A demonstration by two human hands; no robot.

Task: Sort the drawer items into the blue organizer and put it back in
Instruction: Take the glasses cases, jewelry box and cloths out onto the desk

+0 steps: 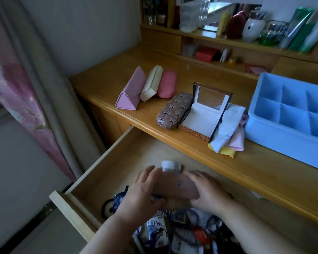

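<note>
The wooden drawer (106, 162) is pulled out below the desk. Over it, my left hand (145, 191) and my right hand (207, 191) hold a brown glasses case (174, 186) from either side, blurred by motion. A small white-topped item (170, 165) shows just behind the case. Under my hands lies a heap of packets, cords and hair ties (182, 231). The blue organizer (264, 123), with its compartments empty, stands on the desk at the right.
On the desk (103, 85) lie a pink triangular case (130, 90), a cream case (151, 83), a pink oval case (167, 84), a moustache-print case (174, 110), an open mirrored box (204, 114) and folded cloths (228, 132). Shelves of bottles stand behind; a curtain hangs left.
</note>
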